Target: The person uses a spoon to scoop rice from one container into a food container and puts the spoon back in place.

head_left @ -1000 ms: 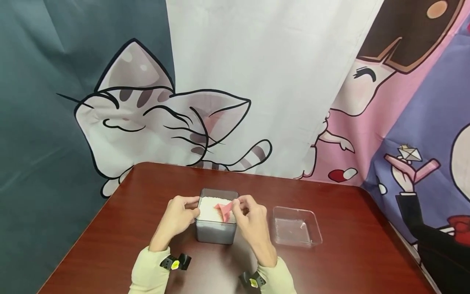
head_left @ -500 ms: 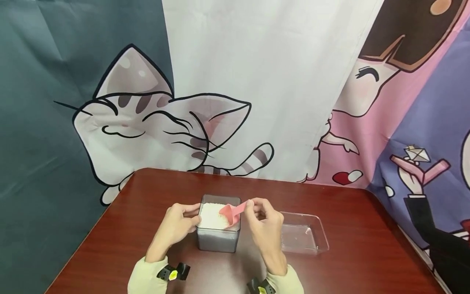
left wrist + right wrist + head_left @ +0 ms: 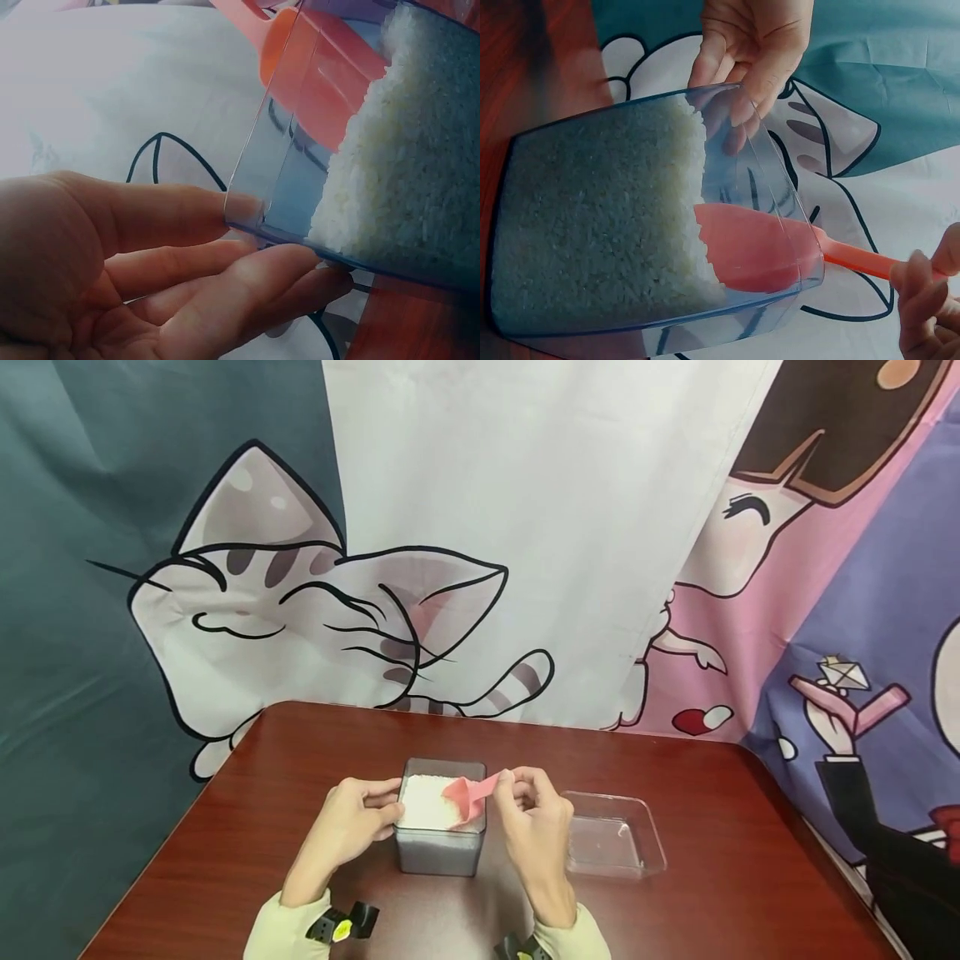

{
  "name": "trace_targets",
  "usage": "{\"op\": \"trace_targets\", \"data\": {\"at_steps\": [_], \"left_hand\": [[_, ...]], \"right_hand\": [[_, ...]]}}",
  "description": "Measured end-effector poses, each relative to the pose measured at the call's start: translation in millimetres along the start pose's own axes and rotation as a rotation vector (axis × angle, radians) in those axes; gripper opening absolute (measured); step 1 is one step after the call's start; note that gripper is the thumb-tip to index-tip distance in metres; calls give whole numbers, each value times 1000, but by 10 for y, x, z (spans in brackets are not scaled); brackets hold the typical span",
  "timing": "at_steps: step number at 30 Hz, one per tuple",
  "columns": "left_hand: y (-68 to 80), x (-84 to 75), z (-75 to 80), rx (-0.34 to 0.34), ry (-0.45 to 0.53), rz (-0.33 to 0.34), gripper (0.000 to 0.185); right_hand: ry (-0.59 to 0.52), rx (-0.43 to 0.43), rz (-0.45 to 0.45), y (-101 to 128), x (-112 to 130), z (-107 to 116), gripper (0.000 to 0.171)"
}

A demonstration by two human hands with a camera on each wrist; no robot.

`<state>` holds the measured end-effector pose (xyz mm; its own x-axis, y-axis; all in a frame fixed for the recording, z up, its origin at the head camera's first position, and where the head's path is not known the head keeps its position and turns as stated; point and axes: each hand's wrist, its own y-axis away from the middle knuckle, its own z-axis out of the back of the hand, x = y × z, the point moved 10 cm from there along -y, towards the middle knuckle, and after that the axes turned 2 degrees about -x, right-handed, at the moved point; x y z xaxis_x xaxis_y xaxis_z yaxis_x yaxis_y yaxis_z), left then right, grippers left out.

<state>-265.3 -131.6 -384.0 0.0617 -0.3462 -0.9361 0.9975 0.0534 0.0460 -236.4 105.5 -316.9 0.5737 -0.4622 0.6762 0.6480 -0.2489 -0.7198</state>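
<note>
A pink scoop (image 3: pixel 465 802) has its bowl in the white rice (image 3: pixel 424 800) that fills much of a smoky see-through container (image 3: pixel 438 853). My right hand (image 3: pixel 536 827) pinches the end of the scoop's handle, just past the container's right rim. With thumb and fingers, my left hand (image 3: pixel 347 827) holds the container's left side near its top. The right wrist view shows the scoop's bowl (image 3: pixel 761 247) through the clear wall, its front edge sunk in the rice (image 3: pixel 607 217). In the left wrist view, my left hand's fingers (image 3: pixel 240 289) lie against the container's wall.
A shallow clear plastic box (image 3: pixel 611 843) stands on the table right of the container, partly behind my right hand. The brown table (image 3: pixel 337 735) ends at a printed cloth backdrop (image 3: pixel 540 527) behind it.
My right hand has moved to the right, drawing the scoop's handle out over the right rim. The bowl now shows more plainly and leans left. My left hand keeps its hold on the container.
</note>
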Motion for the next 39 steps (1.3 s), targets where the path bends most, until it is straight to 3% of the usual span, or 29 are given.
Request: {"op": "trace_targets", "data": {"at_steps": [6, 12, 25, 28, 36, 39], "left_hand": [[6, -4, -6, -7, -48, -22, 38], [-46, -32, -35, 7, -72, -44, 38], [-43, -21, 4, -6, -63, -45, 37], [-51, -10, 8, -10, -65, -38, 37], [-55, 29, -5, 9, -42, -18, 37], [-57, 17, -8, 12, -55, -30, 37]], "right_hand": [[33, 109, -98, 1, -96, -89, 7], [-2, 223, -196, 3, -207, -173, 10], [-14, 221, -214, 15, -221, -205, 11], [-22, 254, -239, 42, -257, -263, 12], [-139, 314, -433, 132, -454, -349, 14], [-186, 327, -499, 103, -414, -317, 15]]}}
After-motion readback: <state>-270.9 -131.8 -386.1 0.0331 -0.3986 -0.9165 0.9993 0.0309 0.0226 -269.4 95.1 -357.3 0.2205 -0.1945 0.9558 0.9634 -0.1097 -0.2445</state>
